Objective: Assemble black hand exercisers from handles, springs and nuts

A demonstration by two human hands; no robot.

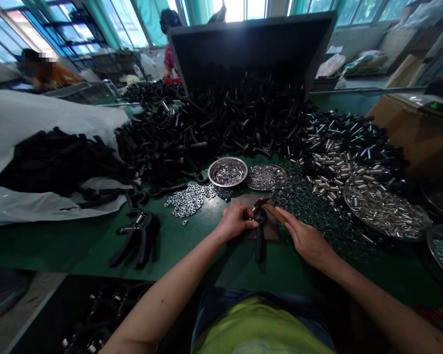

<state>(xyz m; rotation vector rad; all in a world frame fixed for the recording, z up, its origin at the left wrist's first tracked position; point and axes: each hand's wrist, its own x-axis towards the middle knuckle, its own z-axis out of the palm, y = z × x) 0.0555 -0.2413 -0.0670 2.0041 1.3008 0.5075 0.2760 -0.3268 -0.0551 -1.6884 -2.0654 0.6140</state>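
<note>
My left hand [236, 221] is closed on a black plastic clamp part [259, 241], whose handle points toward me. It rests over a brownish square plate [271, 231] on the green table. In my right hand [306, 241] is a hammer [275, 212] with a wooden handle, its head close to the upper end of the clamp part. Whether the head touches the part I cannot tell. My left fingertips hide some of the part. To the left, several assembled black spring clamps [138, 241] stand together.
Loose nuts [188, 199] lie beside a metal bowl [228, 172] of small hardware and a second dish [266, 177]. Springs [387, 209] fill a tray on the right. Black parts [225, 118] pile up behind, before a tipped bin [251, 49]. Two people are farther back.
</note>
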